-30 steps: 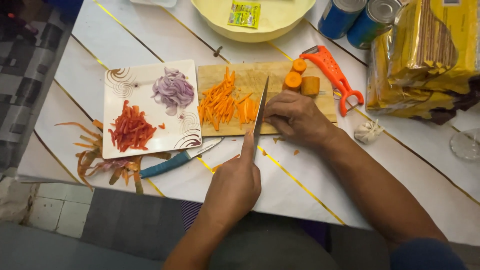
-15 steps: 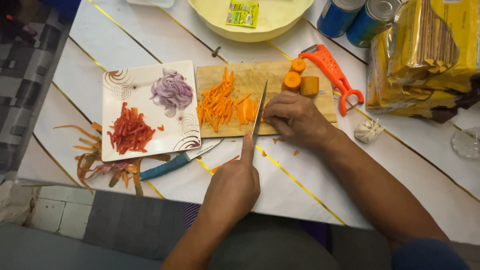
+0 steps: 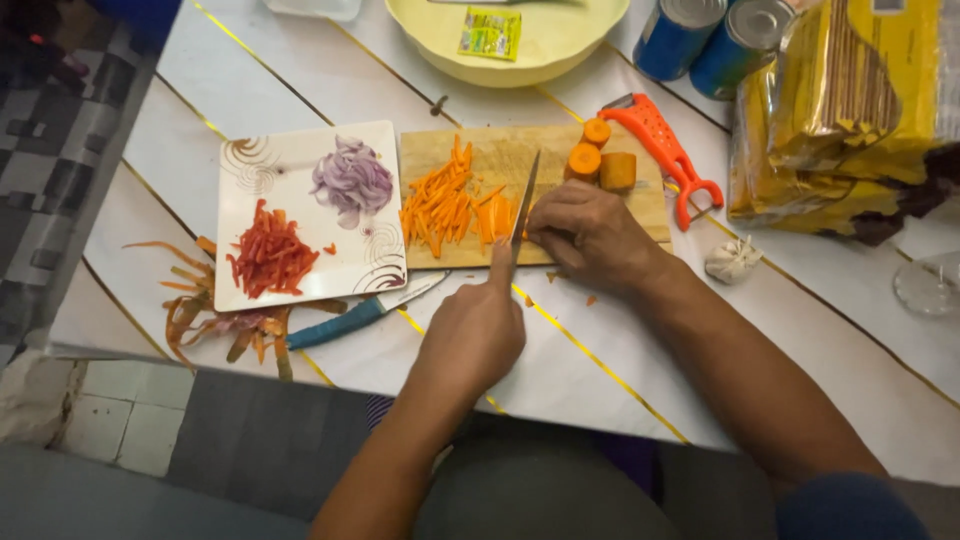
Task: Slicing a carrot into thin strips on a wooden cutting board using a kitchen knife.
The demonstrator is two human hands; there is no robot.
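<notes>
Left hand: nearest the camera, closed around the handle of a kitchen knife, index finger laid along the spine, blade standing on edge across the wooden cutting board. Right hand: fingers curled down on the board just right of the blade, pinning a carrot piece that the fingers hide. Step in hand, by judgement: slicing carrot into thin sticks; the next cut calls for the right fingertips tucked back from the edge and the blade dropped straight. Carrot sticks: heaped left of the blade. Carrot chunks: three, uncut, at the board's far edge. Blue-handled knife: flat on the table, beside the peelings. Square plate: red strips, sliced purple onion. Orange peeler: right of the board. Yellow bowl: farthest.
</notes>
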